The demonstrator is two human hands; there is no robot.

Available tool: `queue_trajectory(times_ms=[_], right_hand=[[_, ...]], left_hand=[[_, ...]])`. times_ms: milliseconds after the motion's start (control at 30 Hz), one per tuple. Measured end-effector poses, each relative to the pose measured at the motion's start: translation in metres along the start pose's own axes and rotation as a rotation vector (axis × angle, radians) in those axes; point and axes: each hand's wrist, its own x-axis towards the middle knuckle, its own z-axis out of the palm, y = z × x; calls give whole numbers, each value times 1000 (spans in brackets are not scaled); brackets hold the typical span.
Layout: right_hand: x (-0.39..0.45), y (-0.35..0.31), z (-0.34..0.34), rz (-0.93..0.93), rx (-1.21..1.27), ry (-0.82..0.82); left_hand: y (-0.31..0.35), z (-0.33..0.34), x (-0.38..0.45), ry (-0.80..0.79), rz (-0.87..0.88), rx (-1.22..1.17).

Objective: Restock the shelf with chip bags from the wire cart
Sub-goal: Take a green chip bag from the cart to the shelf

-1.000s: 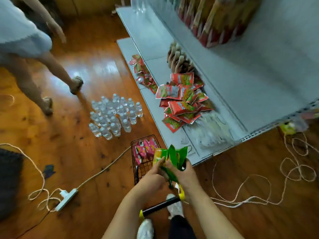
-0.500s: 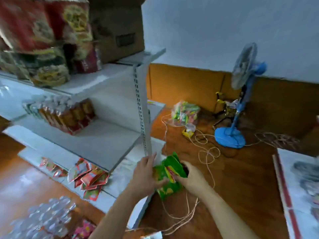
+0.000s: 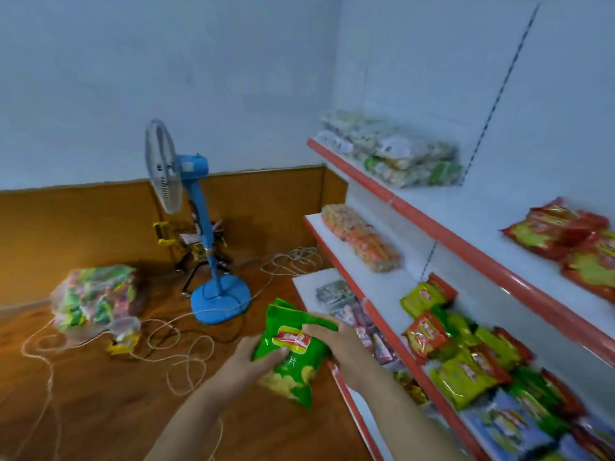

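Note:
I hold a small stack of green chip bags point(image 3: 289, 347) in front of me, low in the view. My left hand point(image 3: 250, 357) grips the bags from the left side, fingers curled over the front. My right hand point(image 3: 336, 347) grips them from the right. The bags hang just left of a white shelf unit with red edge strips point(image 3: 442, 234). Its middle shelf point(image 3: 382, 284) carries green and red snack bags point(image 3: 466, 354) to the right of my hands. The wire cart is out of view.
A blue standing fan point(image 3: 203, 247) stands on the wooden floor ahead. A clear sack of snack packs point(image 3: 95, 297) lies at the left. Loose white cord point(image 3: 173, 347) loops across the floor. More packets point(image 3: 389, 154) fill the upper shelves.
My view has swung from the wire cart and the grey shelf round to a red-edged shelf on the right. Both hands have carried the green bags along and stayed on them.

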Motion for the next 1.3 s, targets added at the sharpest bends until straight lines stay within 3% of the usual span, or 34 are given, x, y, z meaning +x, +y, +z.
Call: queue_trajectory(times_ms=[200, 333, 467, 667, 867, 1033, 1200, 1300], right_hand=[[109, 16, -73, 63, 221, 378], [169, 26, -107, 97, 153, 539], [194, 8, -128, 118, 85, 688], [241, 23, -195, 174, 135, 962], [297, 55, -268, 251, -27, 1061], [335, 85, -314, 449, -48, 1141], [341, 78, -329, 556, 23, 1141], [332, 60, -313, 589, -10, 1165]], left_hand=[[29, 55, 174, -191, 41, 45], [49, 80, 271, -270, 46, 5], [69, 108, 349, -445, 23, 58], [80, 170, 436, -586, 164, 293], [53, 243, 538, -690, 223, 555], [46, 295, 581, -782, 336, 774], [20, 302, 613, -765, 177, 1085], [30, 286, 602, -782, 197, 1198]])
